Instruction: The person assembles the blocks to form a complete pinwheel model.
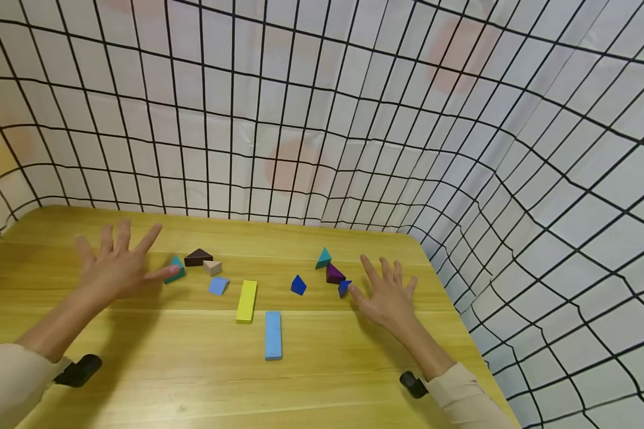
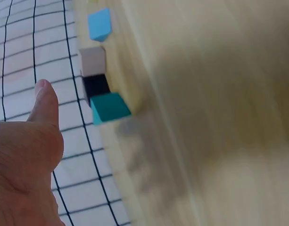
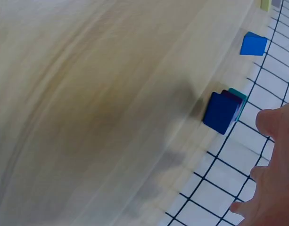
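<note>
Hovering, fingers spread, nothing pinched: from the flat yellow rectangular block (image 1: pixel 247 302) on the wood-grain tabletop (image 1: pixel 193 381), left hand (image 1: pixel 115 268) sits at 9–10 o'clock by a teal triangular prism (image 2: pixel 110 108), right hand (image 1: pixel 387 296) at 3 by a dark-blue faceted block (image 3: pixel 219 113). Dark-brown triangular prism (image 1: pixel 198 259) at 10, purple faceted block (image 1: pixel 334 274) between 2 and 3, flat light-blue rectangular bar (image 1: pixel 273 335) between 4 and 5. Looks like reach stage, no grasp made; a pick would call for lowering one hand and pinching the nearest piece between thumb and finger.

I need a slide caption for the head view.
Left hand and right hand spread above a wood-grain table with colored blocks.
</note>
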The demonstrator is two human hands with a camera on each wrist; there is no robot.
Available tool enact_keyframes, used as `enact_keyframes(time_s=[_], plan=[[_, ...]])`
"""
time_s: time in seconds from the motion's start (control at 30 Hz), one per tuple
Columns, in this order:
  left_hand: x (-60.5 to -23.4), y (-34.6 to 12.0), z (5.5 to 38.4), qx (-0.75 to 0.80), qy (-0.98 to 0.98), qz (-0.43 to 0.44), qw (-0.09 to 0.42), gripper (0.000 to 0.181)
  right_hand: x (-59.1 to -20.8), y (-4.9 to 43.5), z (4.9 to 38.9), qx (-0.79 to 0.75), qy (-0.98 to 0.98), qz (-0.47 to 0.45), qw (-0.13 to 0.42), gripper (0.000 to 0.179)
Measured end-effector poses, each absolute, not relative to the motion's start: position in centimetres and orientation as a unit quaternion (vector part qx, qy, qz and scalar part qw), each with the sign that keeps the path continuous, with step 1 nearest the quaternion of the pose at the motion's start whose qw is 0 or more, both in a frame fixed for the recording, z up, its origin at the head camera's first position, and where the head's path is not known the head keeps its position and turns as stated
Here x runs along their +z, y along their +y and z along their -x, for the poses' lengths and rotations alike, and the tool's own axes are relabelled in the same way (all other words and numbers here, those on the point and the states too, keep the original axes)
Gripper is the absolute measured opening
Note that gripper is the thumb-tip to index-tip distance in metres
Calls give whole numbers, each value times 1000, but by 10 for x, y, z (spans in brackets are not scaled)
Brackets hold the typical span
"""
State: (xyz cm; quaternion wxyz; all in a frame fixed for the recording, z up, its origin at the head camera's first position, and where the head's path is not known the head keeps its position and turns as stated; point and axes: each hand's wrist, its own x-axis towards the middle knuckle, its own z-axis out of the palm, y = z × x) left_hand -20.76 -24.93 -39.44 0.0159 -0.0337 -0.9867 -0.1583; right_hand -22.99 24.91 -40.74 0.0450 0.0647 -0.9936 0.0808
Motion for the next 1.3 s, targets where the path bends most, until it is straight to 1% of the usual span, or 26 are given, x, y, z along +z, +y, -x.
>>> enact_keyframes(time_s=[0.13, 0.4, 0.7, 0.77, 0.87, 1.0, 1.13, 1.3], plan=[[-388, -235, 212, -153, -987, 38, 15, 105, -402, 240, 229, 84, -993, -73, 44, 76], [-373, -201, 216, -181, -980, 82, 29, 102, -393, 216, 225, 97, -989, -105, 39, 77], [-356, -170, 215, -276, -950, 144, 9, 92, -388, 183, 214, 143, -975, -158, 57, 74], [-354, -165, 214, -306, -939, 156, -9, 91, -387, 176, 210, 158, -971, -172, 50, 74], [-352, -158, 212, -348, -921, 172, -42, 94, -386, 166, 205, 209, -959, -192, 22, 73], [-352, -151, 208, -392, -898, 177, -91, 98, -384, 156, 200, 287, -934, -208, -35, 70], [-358, -146, 206, -415, -887, 173, -110, 94, -388, 150, 197, 325, -916, -218, -84, 65], [-371, -139, 205, -421, -882, 183, -106, 84, -396, 143, 192, 347, -901, -230, -124, 61]])
